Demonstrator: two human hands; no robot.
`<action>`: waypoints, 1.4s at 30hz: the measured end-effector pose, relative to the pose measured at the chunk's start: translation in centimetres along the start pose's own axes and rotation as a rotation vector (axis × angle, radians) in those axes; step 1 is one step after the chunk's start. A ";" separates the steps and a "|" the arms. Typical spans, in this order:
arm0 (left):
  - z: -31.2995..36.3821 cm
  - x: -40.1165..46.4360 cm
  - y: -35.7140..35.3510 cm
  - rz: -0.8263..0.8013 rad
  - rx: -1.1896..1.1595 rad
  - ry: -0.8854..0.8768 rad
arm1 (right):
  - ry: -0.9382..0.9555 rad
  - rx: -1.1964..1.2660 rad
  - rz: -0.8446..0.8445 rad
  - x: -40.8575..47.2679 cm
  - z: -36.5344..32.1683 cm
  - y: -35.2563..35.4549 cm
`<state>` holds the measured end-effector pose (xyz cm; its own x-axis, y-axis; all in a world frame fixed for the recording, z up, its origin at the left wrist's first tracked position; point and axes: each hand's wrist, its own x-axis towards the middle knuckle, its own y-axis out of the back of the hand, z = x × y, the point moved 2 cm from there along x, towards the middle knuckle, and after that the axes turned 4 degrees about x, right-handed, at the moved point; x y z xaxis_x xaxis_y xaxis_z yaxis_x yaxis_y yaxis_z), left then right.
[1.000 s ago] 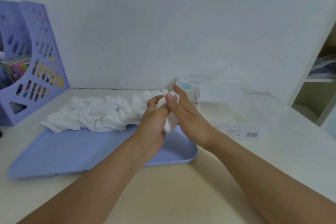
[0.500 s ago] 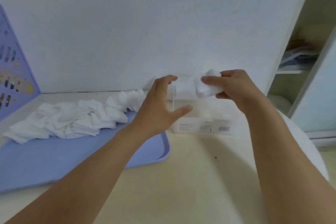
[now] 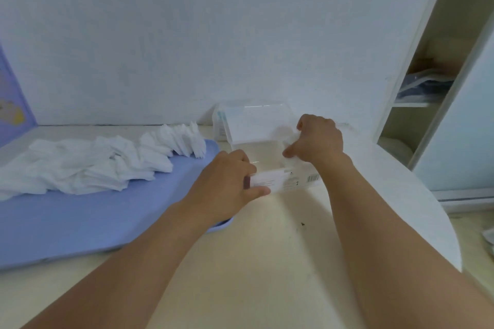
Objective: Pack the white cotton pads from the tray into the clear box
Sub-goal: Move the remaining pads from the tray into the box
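the left hand (image 3: 227,184) grips the near left corner of the clear box (image 3: 267,163), thumb outside. the right hand (image 3: 318,139) reaches inside it, fingers curled on a white pad (image 3: 292,161). the remaining cotton pads (image 3: 101,163) lie heaped on the blue tray (image 3: 80,222) left of the box.

the left hand (image 3: 227,184), open in the air half a second ago, now grips the clear box's (image 3: 256,125) near left corner; the right hand (image 3: 318,141) has lowered its cotton pads (image 3: 290,141) into the box.
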<state>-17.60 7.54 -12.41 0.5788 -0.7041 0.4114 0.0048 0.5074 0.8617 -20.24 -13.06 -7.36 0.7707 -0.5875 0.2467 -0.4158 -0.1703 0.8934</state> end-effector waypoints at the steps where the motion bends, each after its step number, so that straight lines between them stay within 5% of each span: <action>1: -0.1 0.0 0.0 0.004 -0.021 -0.011 | -0.022 -0.025 0.002 0.2 0.3 -0.1; 7: -0.7 0.0 -0.1 -0.039 -0.107 -0.051 | -0.083 0.045 -0.175 0.2 0.8 -0.9; 18: -0.9 -0.4 0.3 -0.067 -0.068 -0.072 | -0.088 -0.091 -0.189 -0.5 -0.2 -1.2; 21: -0.6 -0.8 1.4 -0.003 -0.138 -0.017 | 0.070 -0.067 0.042 -1.4 -1.8 0.4; 24: -1.4 -0.3 4.7 0.249 -0.255 0.061 | 0.446 0.394 0.336 -4.4 -5.9 1.4; 27: -4.3 -0.4 8.6 0.402 -0.238 0.223 | 0.606 0.646 0.161 -8.0 -9.8 -1.0; 30: -8.1 -3.3 11.1 0.429 -0.168 0.369 | 0.628 0.580 -0.090 -11.0 -12.5 -4.8; 38: -14.4 -10.3 12.1 0.712 -0.257 0.522 | 0.637 0.315 -0.166 -11.5 -20.6 -6.7; 42: -16.0 -10.4 12.2 0.570 -0.119 0.505 | 0.651 0.109 -0.197 -10.8 -21.8 -9.0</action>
<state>-10.54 29.04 -10.94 0.8197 -0.0202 0.5724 -0.3348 0.7939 0.5076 -14.32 12.07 -9.84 0.9558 0.0518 0.2893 -0.2580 -0.3236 0.9103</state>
